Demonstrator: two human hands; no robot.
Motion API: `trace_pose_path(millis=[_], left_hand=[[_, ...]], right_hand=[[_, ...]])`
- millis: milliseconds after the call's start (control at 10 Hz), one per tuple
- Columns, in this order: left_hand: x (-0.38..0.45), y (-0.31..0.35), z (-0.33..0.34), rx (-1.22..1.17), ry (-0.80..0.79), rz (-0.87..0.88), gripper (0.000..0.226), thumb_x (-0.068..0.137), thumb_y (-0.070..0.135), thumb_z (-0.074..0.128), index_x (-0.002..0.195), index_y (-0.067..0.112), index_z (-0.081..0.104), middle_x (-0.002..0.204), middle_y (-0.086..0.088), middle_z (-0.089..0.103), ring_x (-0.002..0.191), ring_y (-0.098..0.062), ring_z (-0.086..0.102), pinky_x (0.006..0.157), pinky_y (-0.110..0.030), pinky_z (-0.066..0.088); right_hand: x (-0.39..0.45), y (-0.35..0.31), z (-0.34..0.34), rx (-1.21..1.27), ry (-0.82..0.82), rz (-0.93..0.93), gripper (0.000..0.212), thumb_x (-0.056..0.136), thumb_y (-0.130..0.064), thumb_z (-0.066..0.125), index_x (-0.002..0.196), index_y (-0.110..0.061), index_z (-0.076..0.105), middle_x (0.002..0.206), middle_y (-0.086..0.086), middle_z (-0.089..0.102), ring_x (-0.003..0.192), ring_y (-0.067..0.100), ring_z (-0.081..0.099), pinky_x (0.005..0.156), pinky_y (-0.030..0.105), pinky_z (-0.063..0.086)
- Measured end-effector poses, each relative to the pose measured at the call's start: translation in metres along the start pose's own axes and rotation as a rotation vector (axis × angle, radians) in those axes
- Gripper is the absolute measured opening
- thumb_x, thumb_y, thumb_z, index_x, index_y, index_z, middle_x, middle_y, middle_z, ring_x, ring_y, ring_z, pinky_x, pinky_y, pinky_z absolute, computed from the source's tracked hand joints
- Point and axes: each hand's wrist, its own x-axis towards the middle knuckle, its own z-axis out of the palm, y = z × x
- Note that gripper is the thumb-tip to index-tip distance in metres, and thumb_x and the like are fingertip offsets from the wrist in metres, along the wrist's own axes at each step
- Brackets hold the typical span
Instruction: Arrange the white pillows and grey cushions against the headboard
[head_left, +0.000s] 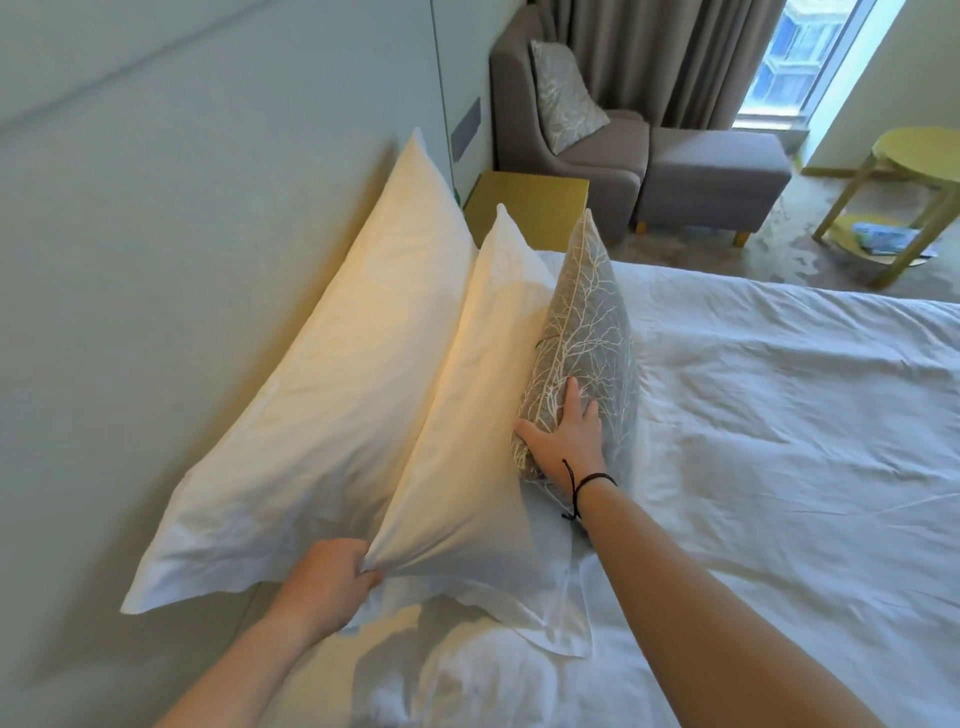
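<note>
Large white cotton pillow (311, 395): propped on its long edge, leaning against the pale padded headboard (156, 208).

Second white cotton pillow (467, 441): stands just in front of the first, touching it along its length and leaning the same way. Its near corner is pinched in the left hand (332, 577), fingers and thumb curled tight on the bunched fabric.

Grey square cushion with a cream branch pattern (587, 322): upright on edge, pressed against the front of the second pillow, its lower edge on the white bed sheet (779, 441). The right hand (566, 441) lies on its near end with the thumb on the side facing the pillows and the fingers spread over the bed-facing side (whether they actually grip or only press, I cannot tell). A black cord bracelet (587, 483) circles that wrist.

A matching grey patterned cushion (566, 93): well apart from the bed, leaning in the grey upholstered armchair (571, 140) beside the grey footstool (717, 176).

Yellow bedside cabinet (530, 208): between bed and armchair.
</note>
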Motion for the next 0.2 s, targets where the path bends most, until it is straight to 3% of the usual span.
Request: trace_pose_path(millis=[100, 200], left_hand=[[-0.012, -0.005, 0.006, 0.01, 0.035, -0.004, 0.037, 0.086, 0.03, 0.068, 0.059, 0.02, 0.045, 0.059, 0.004, 0.053, 0.06, -0.015, 0.053, 0.047, -0.028, 0.029], [-0.025, -0.011, 0.004, -0.021, 0.076, -0.013, 0.034, 0.089, 0.028, 0.065, 0.063, 0.018, 0.046, 0.062, 0.0, 0.054, 0.06, -0.019, 0.053, 0.049, -0.032, 0.029]], right_hand=[[-0.018, -0.004, -0.011, 0.043, -0.054, 0.0, 0.102, 0.077, -0.068, 0.061, 0.154, -0.034, 0.004, 0.163, 0.01, -0.001, 0.15, 0.028, 0.005, 0.116, 0.054, 0.019], [-0.049, 0.01, -0.02, 0.091, -0.068, -0.065, 0.089, 0.078, -0.067, 0.062, 0.149, -0.028, 0.024, 0.158, 0.008, 0.023, 0.137, 0.029, 0.036, 0.111, 0.052, 0.034]])
